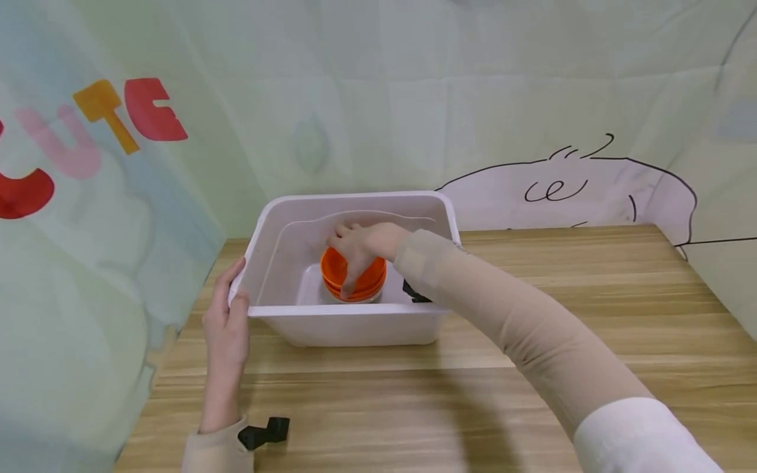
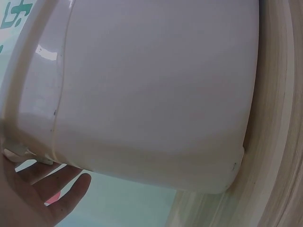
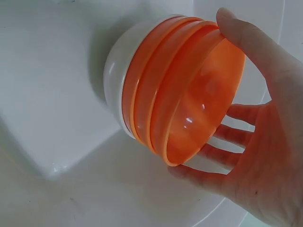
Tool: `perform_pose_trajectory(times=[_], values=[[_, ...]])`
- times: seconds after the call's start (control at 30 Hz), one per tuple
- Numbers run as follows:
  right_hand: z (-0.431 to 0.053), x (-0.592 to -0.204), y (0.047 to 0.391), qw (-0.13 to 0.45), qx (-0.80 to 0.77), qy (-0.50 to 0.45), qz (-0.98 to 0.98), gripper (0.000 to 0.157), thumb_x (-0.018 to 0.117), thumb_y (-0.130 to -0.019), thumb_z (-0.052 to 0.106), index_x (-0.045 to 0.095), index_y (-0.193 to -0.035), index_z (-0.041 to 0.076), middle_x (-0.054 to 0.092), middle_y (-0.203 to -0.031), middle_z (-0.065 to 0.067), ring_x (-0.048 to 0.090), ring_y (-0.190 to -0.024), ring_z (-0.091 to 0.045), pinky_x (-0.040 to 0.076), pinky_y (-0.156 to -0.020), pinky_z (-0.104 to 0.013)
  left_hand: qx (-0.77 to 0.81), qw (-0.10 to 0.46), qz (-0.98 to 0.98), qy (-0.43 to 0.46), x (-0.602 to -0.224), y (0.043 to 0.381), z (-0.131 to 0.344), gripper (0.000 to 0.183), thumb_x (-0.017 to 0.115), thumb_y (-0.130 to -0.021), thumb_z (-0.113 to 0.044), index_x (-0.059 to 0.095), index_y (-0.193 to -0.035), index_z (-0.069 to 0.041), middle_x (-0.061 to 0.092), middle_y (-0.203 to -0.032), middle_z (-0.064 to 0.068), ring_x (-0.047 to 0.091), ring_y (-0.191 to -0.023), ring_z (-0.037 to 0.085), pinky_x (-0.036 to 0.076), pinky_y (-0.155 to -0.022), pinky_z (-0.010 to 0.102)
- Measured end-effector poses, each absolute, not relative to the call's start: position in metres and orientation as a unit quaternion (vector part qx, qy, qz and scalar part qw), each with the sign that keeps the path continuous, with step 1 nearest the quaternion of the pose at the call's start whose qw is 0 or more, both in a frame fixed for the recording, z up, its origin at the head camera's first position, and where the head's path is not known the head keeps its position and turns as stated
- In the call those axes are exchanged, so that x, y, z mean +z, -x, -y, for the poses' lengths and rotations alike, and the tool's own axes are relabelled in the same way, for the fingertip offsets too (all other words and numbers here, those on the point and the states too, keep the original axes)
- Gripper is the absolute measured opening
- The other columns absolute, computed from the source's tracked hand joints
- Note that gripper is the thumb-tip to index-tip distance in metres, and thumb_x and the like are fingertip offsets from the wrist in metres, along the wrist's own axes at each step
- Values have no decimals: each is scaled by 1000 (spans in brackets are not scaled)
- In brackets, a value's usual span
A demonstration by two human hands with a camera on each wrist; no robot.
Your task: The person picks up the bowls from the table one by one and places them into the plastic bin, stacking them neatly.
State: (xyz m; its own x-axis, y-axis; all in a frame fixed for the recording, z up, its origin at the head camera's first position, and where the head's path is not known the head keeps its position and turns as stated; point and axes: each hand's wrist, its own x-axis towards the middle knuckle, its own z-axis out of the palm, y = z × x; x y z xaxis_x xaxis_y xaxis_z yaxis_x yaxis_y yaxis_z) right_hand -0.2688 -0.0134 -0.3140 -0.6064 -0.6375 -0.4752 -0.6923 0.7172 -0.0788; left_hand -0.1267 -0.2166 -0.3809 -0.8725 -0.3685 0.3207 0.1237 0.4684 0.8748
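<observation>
A white plastic bin (image 1: 349,328) stands on the wooden table. My left hand (image 1: 227,322) holds its rim at the left front corner; in the left wrist view the fingers (image 2: 71,191) lie at the bin's edge. Inside the bin, several orange bowls (image 3: 158,94) are nested in a stack, with a white bowl (image 3: 118,71) at the bottom. From above, my right hand (image 1: 363,246) reaches into the bin and spans the top orange bowl. In the right wrist view its thumb (image 3: 251,40) is at one side of the rim and its fingers are at the other.
Wood-grain tabletop (image 1: 591,315) extends in front of the bin and to its right. Behind and to the left hangs a pale printed cloth (image 1: 378,118) with coloured letters and a line drawing. A black mount (image 1: 266,432) sticks out from the left wrist.
</observation>
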Motion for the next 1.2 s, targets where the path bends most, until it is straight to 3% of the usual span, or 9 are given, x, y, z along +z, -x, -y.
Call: perform_pose_trajectory(times=[0.37, 0.6, 0.77, 1.1, 1.2], values=[[9, -318, 267, 244, 27, 376, -893, 99, 74, -74, 54, 21, -152, 23, 24, -150, -4, 21, -138, -25, 42, -104, -41, -506, 239, 825, -82, -381, 128, 218, 46, 38, -98, -17, 50, -138, -37, 52, -142, -9, 51, -120, 7, 40, -89, 17], [5, -314, 269, 235, 14, 384, -893, 101, 74, -73, 57, 20, -153, 27, 23, -154, -6, 19, -141, -28, 37, -109, -45, -509, 234, 825, -77, -381, 128, 218, 45, 38, -99, -18, 49, -139, -34, 52, -143, -7, 51, -121, 7, 41, -90, 18], [3, -308, 269, 234, 7, 378, -896, 96, 71, -77, 54, 20, -154, 28, 17, -158, -3, 13, -145, -26, 31, -113, -48, -524, 206, 821, -92, -375, 126, 218, 44, 39, -100, -22, 46, -142, -35, 48, -146, -7, 49, -125, 17, 40, -93, 24], [-9, -287, 270, 219, 25, 386, -896, 80, 59, -86, 56, 24, -153, 29, 18, -160, -1, 11, -148, -27, 18, -119, -48, -559, 193, 801, -91, -373, 125, 215, 44, 42, -102, -26, 41, -146, -29, 44, -149, -2, 45, -124, 8, 39, -95, 23], [-14, -280, 270, 204, 43, 407, -889, 77, 56, -89, 54, 25, -153, 26, 21, -159, -4, 14, -147, -28, 19, -118, -47, -548, 202, 806, -89, -375, 125, 214, 46, 45, -101, -28, 41, -146, -26, 44, -149, 0, 46, -125, 12, 39, -95, 20]])
